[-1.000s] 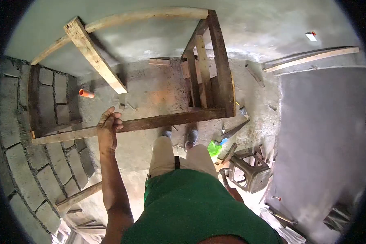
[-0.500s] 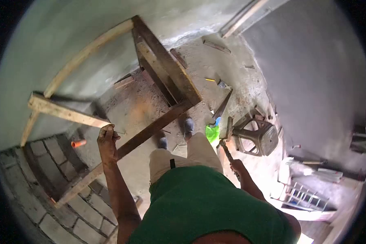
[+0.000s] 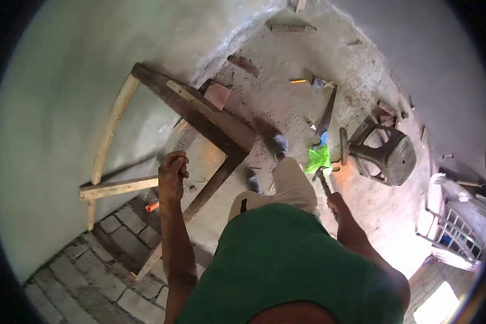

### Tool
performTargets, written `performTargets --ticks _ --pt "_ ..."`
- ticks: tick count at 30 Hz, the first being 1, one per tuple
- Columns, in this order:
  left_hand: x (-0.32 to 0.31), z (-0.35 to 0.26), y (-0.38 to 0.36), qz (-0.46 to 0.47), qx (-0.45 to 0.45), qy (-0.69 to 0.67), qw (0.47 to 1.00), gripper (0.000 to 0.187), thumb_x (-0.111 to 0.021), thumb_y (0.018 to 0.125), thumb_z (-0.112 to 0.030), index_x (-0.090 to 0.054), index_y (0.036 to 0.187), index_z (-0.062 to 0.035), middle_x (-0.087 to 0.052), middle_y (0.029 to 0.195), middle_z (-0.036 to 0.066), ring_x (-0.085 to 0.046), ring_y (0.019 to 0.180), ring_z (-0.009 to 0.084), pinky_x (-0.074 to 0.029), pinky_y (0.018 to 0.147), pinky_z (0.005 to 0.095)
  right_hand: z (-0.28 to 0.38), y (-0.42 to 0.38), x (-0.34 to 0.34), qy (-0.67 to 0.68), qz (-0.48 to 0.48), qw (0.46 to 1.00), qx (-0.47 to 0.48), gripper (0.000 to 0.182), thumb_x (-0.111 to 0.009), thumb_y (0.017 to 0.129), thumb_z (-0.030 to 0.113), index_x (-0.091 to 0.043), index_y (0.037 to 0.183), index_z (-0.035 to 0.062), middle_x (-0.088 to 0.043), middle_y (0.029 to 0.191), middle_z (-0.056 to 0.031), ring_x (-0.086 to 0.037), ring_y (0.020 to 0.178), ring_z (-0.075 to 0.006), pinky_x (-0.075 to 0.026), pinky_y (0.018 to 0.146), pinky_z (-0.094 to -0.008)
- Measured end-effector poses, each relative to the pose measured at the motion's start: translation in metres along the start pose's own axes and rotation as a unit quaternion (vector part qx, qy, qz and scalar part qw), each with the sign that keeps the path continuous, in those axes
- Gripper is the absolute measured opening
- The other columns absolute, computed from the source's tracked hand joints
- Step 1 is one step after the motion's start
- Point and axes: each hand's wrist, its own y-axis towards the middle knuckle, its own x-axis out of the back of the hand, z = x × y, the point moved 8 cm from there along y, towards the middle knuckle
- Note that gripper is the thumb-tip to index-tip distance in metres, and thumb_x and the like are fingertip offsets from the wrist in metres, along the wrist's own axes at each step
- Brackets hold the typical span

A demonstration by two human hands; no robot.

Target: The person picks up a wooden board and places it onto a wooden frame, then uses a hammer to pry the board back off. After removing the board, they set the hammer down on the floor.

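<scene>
Lettering, labels and brand marks are not appearing legibly on any surface in this view. Going from the left, a pale curved batten [image 3: 109,129] is leaning along the grey wall [image 3: 54,108], and a light plank [image 3: 119,187] is projecting sideways just below it. The left hand [image 3: 172,175] is closing its fingers fully around the upper edge of the wooden frame [image 3: 200,116], near the point where the light plank is meeting it. The frame's dark rail [image 3: 200,197] is running diagonally down from the frame's corner, passing just beside that hand and ending over the block paving [image 3: 86,270]. An orange tube [image 3: 152,206] is lying on the ground, partly covered by the left forearm. Further right, the right hand [image 3: 335,204] is wrapping shut around the handle of a hammer [image 3: 323,182]; the hammer head is sitting against a bright green scrap [image 3: 318,158] and is hard to make out. This hand is staying well apart from the frame. A dark plastic stool [image 3: 386,154] is lying on its side near the hammer. The green shirt is hiding the lower body, and the fisheye border is cutting off every corner.
</scene>
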Motion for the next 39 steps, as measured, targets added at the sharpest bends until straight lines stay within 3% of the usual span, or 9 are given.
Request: performTargets --ticks 9,10,12,19,26,31,34,37,39 --pt "-0.108 -0.059 0.072 -0.039 0.035 0.264 0.963 0.029 -0.059 0.086 -0.022 -0.061 0.103 0.0011 -0.053 0.076 -0.002 -0.043 0.060 0.0051 -0.034 0.054 0.0213 0.045 0.049 0.075 0.144 0.014 0.989 0.009 0.027 -0.057 0.086 0.021 -0.055 0.065 0.0046 -0.052 0.052 -0.0062 -0.050 0.039 -0.0201 -0.036 0.036 -0.0396" --pt "-0.112 -0.057 0.082 -0.042 0.039 0.270 0.961 0.029 -0.059 0.086 -0.022 -0.061 0.103 0.0011 -0.053 0.076 -0.002 -0.043 0.060 0.0051 -0.034 0.054 0.0213 0.059 0.045 0.088 0.096 0.011 0.995 -0.003 0.053 -0.057 0.088 0.048 -0.056 0.062 0.0018 -0.053 0.051 -0.0097 -0.052 0.039 -0.0244 -0.044 0.040 -0.0408" --pt "-0.119 -0.049 0.098 0.000 0.049 0.198 0.979 0.027 -0.058 0.088 -0.023 -0.062 0.102 -0.0010 -0.051 0.076 -0.003 -0.041 0.058 0.0052 -0.033 0.052 0.0208 0.042 0.123 0.074 -0.033 -0.018 0.988 0.152 0.053 -0.057 0.088 0.048 -0.056 0.063 0.0016 -0.052 0.050 -0.0087 -0.051 0.039 -0.0233 -0.043 0.039 -0.0402" --pt "-0.122 -0.068 0.148 0.031 0.004 0.405 0.914 0.030 -0.060 0.083 -0.029 -0.067 0.089 -0.0012 -0.057 0.067 0.001 -0.051 0.059 0.0098 -0.040 0.056 0.0258 0.200 -0.023 0.135 0.271 0.054 0.955 0.107 0.035 -0.055 0.091 0.041 -0.050 0.076 0.0100 -0.045 0.054 0.0025 -0.042 0.039 -0.0091 -0.034 0.036 -0.0270" --pt "-0.116 -0.037 0.193 0.107 -0.063 0.480 0.868 0.026 -0.060 0.079 -0.020 -0.067 0.090 0.0020 -0.067 0.078 0.009 -0.063 0.074 0.0150 -0.049 0.070 0.0288 0.318 -0.136 0.139 0.144 -0.115 0.869 0.460 0.034 -0.062 0.088 0.035 -0.055 0.089 0.0014 -0.055 0.063 -0.0075 -0.052 0.053 -0.0156 -0.045 0.052 -0.0336" --pt "-0.100 -0.013 0.206 0.163 -0.056 0.539 0.824 0.022 -0.061 0.075 -0.017 -0.068 0.088 -0.0008 -0.068 0.079 0.012 -0.065 0.074 0.0195 -0.050 0.070 0.0310 0.399 -0.188 0.125 0.169 -0.202 0.806 0.530 0.035 -0.063 0.087 0.029 -0.056 0.101 -0.0020 -0.062 0.076 -0.0205 -0.062 0.069 -0.0306 -0.048 0.059 -0.0370" --pt "-0.101 -0.011 0.204 0.178 -0.049 0.569 0.801 0.027 -0.060 0.077 -0.022 -0.067 0.092 -0.0004 -0.068 0.084 0.013 -0.065 0.079 0.0215 -0.049 0.076 0.0315 0.417 -0.163 0.094 0.137 -0.034 0.890 0.434 0.033 -0.061 0.085 0.020 -0.053 0.109 -0.0011 -0.062 0.090 -0.0239 -0.061 0.081 -0.0395 -0.050 0.066 -0.0409" --pt "-0.106 -0.006 0.215 0.221 -0.128 0.619 0.743 0.029 -0.061 0.077 -0.024 -0.068 0.094 -0.0014 -0.069 0.086 0.013 -0.066 0.081 0.0227 -0.049 0.078 0.0321 0.436 -0.196 0.074 -0.064 -0.209 0.694 0.686 0.042 -0.061 0.078 0.010 -0.049 0.117 -0.0002 -0.059 0.102 -0.0249 -0.059 0.084 -0.0437 -0.051 0.074 -0.0460" --pt "-0.113 -0.005 0.211 0.247 -0.190 0.641 0.701 0.025 -0.063 0.074 -0.021 -0.069 0.091 -0.0039 -0.069 0.084 0.013 -0.067 0.079 0.0233 -0.050 0.075 0.0329 0.444 -0.194 0.060 0.044 -0.099 0.730 0.675 0.029 -0.052 0.092 0.029 -0.055 0.105 0.0033 -0.054 0.070 -0.0093 -0.054 0.061 -0.0142 -0.049 0.055 -0.0276"
